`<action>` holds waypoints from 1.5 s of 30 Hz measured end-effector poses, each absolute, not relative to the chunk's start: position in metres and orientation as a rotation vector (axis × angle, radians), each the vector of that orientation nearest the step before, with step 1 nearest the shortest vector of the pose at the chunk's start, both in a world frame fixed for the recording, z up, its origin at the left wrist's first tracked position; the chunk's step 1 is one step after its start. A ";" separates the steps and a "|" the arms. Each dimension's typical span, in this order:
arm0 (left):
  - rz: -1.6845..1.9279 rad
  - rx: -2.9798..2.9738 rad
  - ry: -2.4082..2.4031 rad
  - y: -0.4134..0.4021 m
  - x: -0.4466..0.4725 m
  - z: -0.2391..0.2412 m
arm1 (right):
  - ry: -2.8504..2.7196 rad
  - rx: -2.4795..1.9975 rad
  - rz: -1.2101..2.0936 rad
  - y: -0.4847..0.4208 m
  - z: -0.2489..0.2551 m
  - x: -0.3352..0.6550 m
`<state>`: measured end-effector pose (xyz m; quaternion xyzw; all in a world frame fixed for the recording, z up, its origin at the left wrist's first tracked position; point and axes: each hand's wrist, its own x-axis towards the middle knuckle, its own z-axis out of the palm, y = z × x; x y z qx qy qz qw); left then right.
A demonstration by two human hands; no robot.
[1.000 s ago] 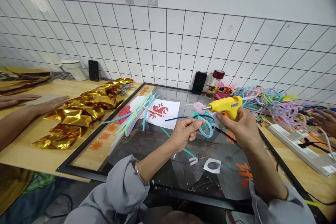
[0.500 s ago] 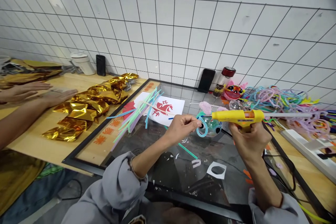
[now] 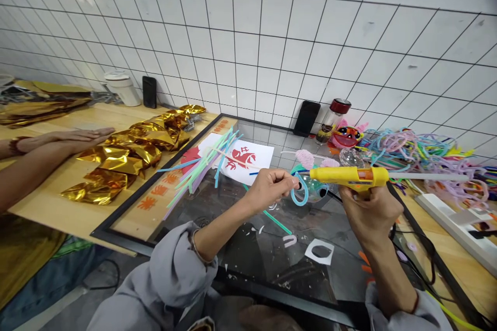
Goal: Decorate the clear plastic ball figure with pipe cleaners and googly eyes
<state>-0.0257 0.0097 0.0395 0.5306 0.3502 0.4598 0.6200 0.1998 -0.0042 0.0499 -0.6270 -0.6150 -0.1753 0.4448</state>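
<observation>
While the L hand (image 3: 267, 189) pinches a blue pipe-cleaner loop (image 3: 300, 197) above the glass tabletop (image 3: 233, 230), R hand (image 3: 370, 212) closed round yellow glue gun (image 3: 351, 176), nozzle just beside loop, gold foil (image 3: 116, 163) far left

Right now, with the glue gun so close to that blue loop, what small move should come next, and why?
Probably ease the tip of the glue gun the last bit onto the blue loop and squeeze. The right hand holds the gun level, its tip close to the loop that the left hand pinches.
</observation>
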 end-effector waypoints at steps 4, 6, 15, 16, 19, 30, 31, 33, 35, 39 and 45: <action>1.050 1.211 0.784 0.009 -0.026 0.039 | -1.553 -1.527 -0.441 -0.004 0.049 0.200; 1.048 1.213 0.787 0.009 -0.026 0.039 | -1.546 -1.530 -0.454 -0.004 0.050 0.200; 1.053 1.206 0.797 0.009 -0.026 0.040 | -1.568 -1.521 -0.505 -0.005 0.054 0.200; 1.052 1.204 0.802 0.009 -0.026 0.040 | -1.569 -1.522 -0.509 -0.005 0.054 0.200; 1.051 1.205 0.805 0.009 -0.026 0.041 | -1.574 -1.536 -0.506 -0.006 0.054 0.200; 1.055 1.202 0.770 0.011 -0.026 0.037 | -1.606 -1.549 -0.483 -0.008 0.056 0.200; 1.055 1.203 0.778 0.010 -0.026 0.037 | -1.605 -1.542 -0.485 -0.008 0.056 0.200; 1.058 1.211 0.798 0.010 -0.026 0.038 | -1.604 -1.530 -0.492 -0.009 0.056 0.200; 1.059 1.221 0.810 0.009 -0.025 0.039 | -1.604 -1.528 -0.500 -0.009 0.056 0.200; 1.048 1.233 0.802 0.008 -0.025 0.040 | -1.606 -1.535 -0.515 -0.010 0.057 0.199; 1.058 1.210 0.807 0.009 -0.025 0.040 | -1.589 -1.541 -0.534 -0.009 0.056 0.201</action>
